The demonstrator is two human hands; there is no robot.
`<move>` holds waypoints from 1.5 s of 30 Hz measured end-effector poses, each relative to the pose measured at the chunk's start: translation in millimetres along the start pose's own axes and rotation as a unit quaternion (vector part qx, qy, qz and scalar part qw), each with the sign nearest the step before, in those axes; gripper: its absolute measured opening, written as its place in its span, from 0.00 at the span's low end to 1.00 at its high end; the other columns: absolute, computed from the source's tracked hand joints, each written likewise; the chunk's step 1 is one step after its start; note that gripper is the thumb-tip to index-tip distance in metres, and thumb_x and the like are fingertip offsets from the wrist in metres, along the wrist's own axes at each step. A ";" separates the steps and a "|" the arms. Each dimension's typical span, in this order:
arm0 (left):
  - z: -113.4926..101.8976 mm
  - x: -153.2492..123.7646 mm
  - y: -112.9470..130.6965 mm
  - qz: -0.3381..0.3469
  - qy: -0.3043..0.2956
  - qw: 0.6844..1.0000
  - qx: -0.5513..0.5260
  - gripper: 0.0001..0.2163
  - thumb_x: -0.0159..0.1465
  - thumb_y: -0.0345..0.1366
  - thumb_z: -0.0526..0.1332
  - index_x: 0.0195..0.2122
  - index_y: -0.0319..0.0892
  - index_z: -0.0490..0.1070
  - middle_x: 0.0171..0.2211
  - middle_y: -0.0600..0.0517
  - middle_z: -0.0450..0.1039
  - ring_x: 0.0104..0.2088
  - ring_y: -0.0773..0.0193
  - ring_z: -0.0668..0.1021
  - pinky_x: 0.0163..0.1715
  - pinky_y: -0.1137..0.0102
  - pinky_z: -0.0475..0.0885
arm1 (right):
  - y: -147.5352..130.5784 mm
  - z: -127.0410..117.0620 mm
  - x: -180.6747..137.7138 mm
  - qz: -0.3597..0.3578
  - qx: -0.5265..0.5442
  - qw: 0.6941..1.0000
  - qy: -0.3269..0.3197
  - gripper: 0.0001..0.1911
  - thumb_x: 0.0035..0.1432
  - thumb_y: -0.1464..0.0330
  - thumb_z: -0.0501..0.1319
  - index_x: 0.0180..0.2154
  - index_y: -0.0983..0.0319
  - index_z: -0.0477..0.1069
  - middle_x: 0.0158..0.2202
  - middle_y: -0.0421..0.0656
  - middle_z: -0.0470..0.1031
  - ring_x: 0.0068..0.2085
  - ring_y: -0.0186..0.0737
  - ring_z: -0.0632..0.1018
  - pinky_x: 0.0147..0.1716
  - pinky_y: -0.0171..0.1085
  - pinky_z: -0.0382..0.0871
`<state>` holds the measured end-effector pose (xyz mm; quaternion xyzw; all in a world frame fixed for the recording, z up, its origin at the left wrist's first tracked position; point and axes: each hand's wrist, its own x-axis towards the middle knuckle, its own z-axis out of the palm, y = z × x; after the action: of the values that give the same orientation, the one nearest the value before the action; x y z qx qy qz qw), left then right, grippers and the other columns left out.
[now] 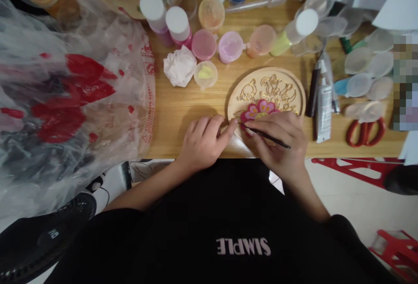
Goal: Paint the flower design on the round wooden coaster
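Observation:
A round wooden plate (231, 101) with a raised rim lies near the table's front edge. Gold outlines cover its face, and pink and magenta flowers (262, 108) fill part of it. My right hand (284, 142) pinches a thin black stick-like tool (269, 137), its tip over the plate's lower left part. The tool's exact kind does not show. Beside the plate, my left hand (204, 140) rests on the table with fingers loosely apart, its thumb reaching to the rim. Part of the plate is hidden under my right hand.
Behind the plate stand a pink cup (204, 45), a lilac cup (230, 47), an orange cup (261, 41) and white-capped bottles (178, 24). Crumpled tissue (180, 66) lies left. A white tube (324, 112) and red-handled scissors (365, 131) lie right. Plastic wrapping (130, 92) covers the left side.

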<state>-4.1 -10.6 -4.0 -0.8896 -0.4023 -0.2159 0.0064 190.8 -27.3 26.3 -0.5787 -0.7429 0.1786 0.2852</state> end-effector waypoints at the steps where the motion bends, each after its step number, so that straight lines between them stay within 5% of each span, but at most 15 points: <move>1: -0.3 0.3 -0.1 0.000 -0.001 1.000 0.002 0.16 0.68 0.30 0.56 0.57 0.45 0.69 0.34 0.49 0.76 0.33 0.63 0.73 0.32 0.67 0.61 | 0.1 0.1 -0.1 -0.003 0.002 1.000 0.002 0.06 0.58 0.71 0.64 0.38 0.54 0.75 0.34 0.38 0.82 0.35 0.41 0.78 0.38 0.43 0.64; 10: -0.1 0.7 0.3 -0.002 0.003 1.000 -0.007 0.14 0.68 0.29 0.56 0.53 0.43 0.72 0.35 0.49 0.75 0.33 0.63 0.72 0.33 0.67 0.60 | 0.8 -0.2 2.1 -0.037 -0.024 0.999 0.005 0.08 0.58 0.72 0.64 0.39 0.55 0.74 0.35 0.38 0.82 0.35 0.41 0.78 0.36 0.42 0.63; 24: 0.5 -0.2 0.1 -0.006 -0.002 1.000 -0.012 0.13 0.69 0.30 0.54 0.52 0.44 0.72 0.36 0.49 0.75 0.35 0.63 0.73 0.34 0.67 0.62 | 1.8 0.7 -0.4 0.023 0.018 1.000 0.003 0.08 0.59 0.70 0.63 0.39 0.50 0.74 0.36 0.38 0.81 0.37 0.44 0.78 0.37 0.46 0.67; 45: -1.9 3.7 0.3 -0.003 0.014 1.000 0.002 0.11 0.67 0.28 0.56 0.49 0.43 0.74 0.35 0.50 0.77 0.32 0.64 0.73 0.32 0.68 0.61 | 5.8 1.4 -2.1 0.017 0.046 0.999 0.019 0.11 0.56 0.73 0.66 0.40 0.53 0.75 0.36 0.39 0.80 0.38 0.43 0.78 0.39 0.46 0.68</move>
<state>-2.4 -8.5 -0.8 -0.8851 -0.4056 -0.2278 0.0128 194.6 -27.7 21.4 -0.5805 -0.7185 0.2063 0.3229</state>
